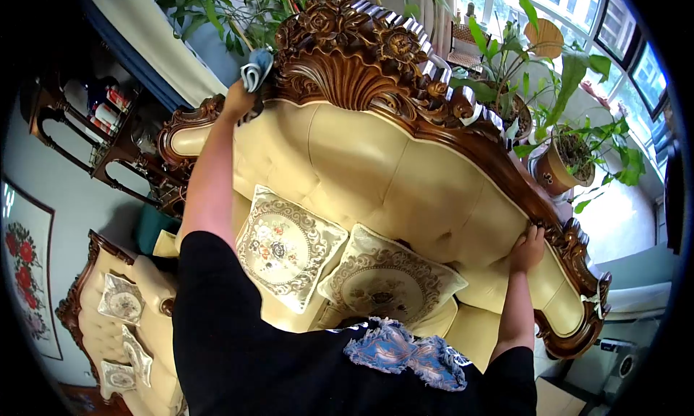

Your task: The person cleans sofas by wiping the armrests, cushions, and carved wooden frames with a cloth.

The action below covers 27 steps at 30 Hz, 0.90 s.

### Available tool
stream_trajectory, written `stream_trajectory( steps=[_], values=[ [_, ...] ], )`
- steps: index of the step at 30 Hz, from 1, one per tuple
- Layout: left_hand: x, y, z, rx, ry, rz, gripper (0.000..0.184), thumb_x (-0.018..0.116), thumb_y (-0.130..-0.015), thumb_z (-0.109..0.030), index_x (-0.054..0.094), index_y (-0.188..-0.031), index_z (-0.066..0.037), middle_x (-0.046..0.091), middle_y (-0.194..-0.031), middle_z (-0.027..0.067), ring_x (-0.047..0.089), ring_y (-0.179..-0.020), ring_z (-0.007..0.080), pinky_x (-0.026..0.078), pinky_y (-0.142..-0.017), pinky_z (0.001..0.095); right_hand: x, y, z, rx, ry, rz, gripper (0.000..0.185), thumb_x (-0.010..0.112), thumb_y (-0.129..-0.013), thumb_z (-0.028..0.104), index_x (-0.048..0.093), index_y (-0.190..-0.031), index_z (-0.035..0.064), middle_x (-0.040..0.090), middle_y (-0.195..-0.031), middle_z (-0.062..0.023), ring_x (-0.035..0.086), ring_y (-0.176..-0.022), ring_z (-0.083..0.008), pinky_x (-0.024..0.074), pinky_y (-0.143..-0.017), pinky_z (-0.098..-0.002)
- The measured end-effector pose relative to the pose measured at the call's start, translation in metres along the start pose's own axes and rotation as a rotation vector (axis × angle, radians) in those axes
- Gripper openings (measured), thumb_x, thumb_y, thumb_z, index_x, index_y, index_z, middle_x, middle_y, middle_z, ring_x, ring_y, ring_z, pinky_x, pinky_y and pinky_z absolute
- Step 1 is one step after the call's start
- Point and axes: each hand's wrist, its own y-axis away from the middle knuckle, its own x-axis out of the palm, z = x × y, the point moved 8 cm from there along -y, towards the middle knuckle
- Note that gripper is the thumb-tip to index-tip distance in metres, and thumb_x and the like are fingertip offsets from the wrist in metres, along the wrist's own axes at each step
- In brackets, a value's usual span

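Note:
My left hand (240, 101) is closed on a folded blue-grey cloth (256, 70) at the left end of the carved wooden crest (347, 76) of a cream sofa. A darker bit of cloth hangs below that hand. On the right, my right hand (529, 248) rests at the sofa's carved top rail, its fingers bent over the wooden edge. Between my arms is the cream leather backrest (354, 148). Two patterned cushions, one on the left (278, 250) and one on the right (390, 279), lean against it.
Potted plants (567, 159) stand behind the sofa at the right, near large windows. More leaves rise behind the crest at top left. A dark wooden shelf (108, 152) and a second cream sofa (101, 336) with cushions are on the left.

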Motion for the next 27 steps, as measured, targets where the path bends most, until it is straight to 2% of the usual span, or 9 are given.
stream_trajectory(
  steps=[4, 7, 8, 10, 11, 12, 16, 20, 27],
  values=[
    [-0.016, 0.01, 0.091, -0.49, 0.077, -0.051, 0.03, 0.063, -0.081, -0.012, 0.065, -0.107, 0.003, 0.072, -0.094, 0.0219, 0.07, -0.09, 0.04, 0.055, -0.075, 0.0461, 0.006, 0.003, -0.007, 0.026, 0.008, 0.062, 0.03, 0.054, -0.079, 0.007, 0.057, -0.109, 0.0022, 0.055, -0.102, -0.0187, 0.057, -0.088, -0.0417, 0.0483, -0.073, -0.0494],
    [0.041, 0.005, 0.11, -0.49, -0.219, -0.044, 0.03, 0.069, -0.081, -0.018, 0.068, -0.101, 0.005, 0.072, -0.088, 0.0205, 0.072, -0.087, 0.033, 0.057, -0.074, 0.0438, 0.01, 0.006, -0.011, 0.04, -0.008, 0.081, 0.03, 0.054, -0.08, 0.007, 0.057, -0.109, 0.0023, 0.054, -0.102, -0.0179, 0.057, -0.089, -0.0407, 0.0482, -0.073, -0.0489],
    [0.058, 0.021, 0.071, -0.401, -0.207, -0.09, 0.027, 0.068, -0.082, -0.016, 0.068, -0.1, 0.004, 0.072, -0.093, 0.021, 0.072, -0.091, 0.0312, 0.058, -0.077, 0.0442, 0.01, 0.006, -0.012, 0.031, -0.01, 0.064, 0.03, 0.054, -0.08, 0.008, 0.057, -0.109, 0.0027, 0.054, -0.101, -0.0176, 0.057, -0.088, -0.0404, 0.0481, -0.073, -0.0489],
    [0.086, 0.069, -0.025, -0.577, -0.052, 0.273, 0.026, 0.059, -0.084, -0.011, 0.065, -0.106, 0.0, 0.069, -0.104, 0.0224, 0.069, -0.101, 0.0356, 0.055, -0.085, 0.0467, 0.009, 0.005, -0.012, 0.043, -0.009, 0.05, 0.027, 0.054, -0.081, 0.008, 0.057, -0.108, 0.0039, 0.054, -0.099, -0.0171, 0.057, -0.087, -0.0398, 0.0478, -0.071, -0.0488],
    [0.098, 0.073, -0.038, -0.208, -0.353, -0.094, 0.019, 0.058, -0.083, -0.01, 0.067, -0.096, 0.0, 0.068, -0.103, 0.0232, 0.068, -0.098, 0.0392, 0.055, -0.085, 0.0472, 0.01, 0.005, -0.013, 0.035, -0.003, 0.053, 0.026, 0.055, -0.081, 0.008, 0.057, -0.107, 0.0041, 0.054, -0.098, -0.0169, 0.057, -0.086, -0.0396, 0.0478, -0.069, -0.0487],
    [0.096, 0.09, -0.076, -0.12, -0.452, -0.104, 0.012, 0.06, -0.083, -0.006, 0.07, -0.087, -0.001, 0.071, -0.096, 0.0212, 0.07, -0.088, 0.0336, 0.057, -0.084, 0.0386, 0.012, 0.005, -0.013, 0.026, 0.002, 0.059, 0.025, 0.055, -0.081, 0.008, 0.057, -0.106, 0.0044, 0.053, -0.097, -0.0167, 0.057, -0.085, -0.0394, 0.0477, -0.068, -0.0486],
    [0.094, 0.149, -0.131, -0.037, -0.272, -0.104, 0.049, 0.061, -0.083, 0.001, 0.058, -0.133, -0.002, 0.063, -0.129, 0.0194, 0.066, -0.111, 0.0333, 0.055, -0.093, 0.0383, 0.008, 0.003, -0.01, 0.038, -0.016, 0.062, 0.025, 0.055, -0.081, 0.007, 0.057, -0.106, 0.0053, 0.053, -0.097, -0.0165, 0.057, -0.085, -0.0396, 0.0482, -0.068, -0.0483],
    [0.103, 0.208, -0.223, 0.278, -0.071, -0.168, 0.075, 0.071, -0.076, -0.002, 0.05, -0.145, -0.021, 0.049, -0.148, 0.0078, 0.051, -0.132, 0.0339, 0.049, -0.104, 0.0411, 0.004, 0.002, -0.008, 0.041, -0.01, 0.041, 0.024, 0.055, -0.082, 0.008, 0.057, -0.106, 0.0062, 0.054, -0.099, -0.0163, 0.058, -0.085, -0.0393, 0.0482, -0.068, -0.0484],
    [0.177, 0.293, -0.415, 0.673, 0.222, 0.077, 0.047, 0.061, -0.086, -0.015, 0.06, -0.133, -0.018, 0.056, -0.14, 0.0114, 0.049, -0.133, 0.0337, 0.038, -0.11, 0.0497, 0.006, 0.005, -0.011, 0.002, -0.017, -0.007, 0.023, 0.054, -0.083, 0.011, 0.057, -0.106, 0.0069, 0.054, -0.097, -0.0156, 0.059, -0.082, -0.0376, 0.0483, -0.066, -0.0474]
  ],
)
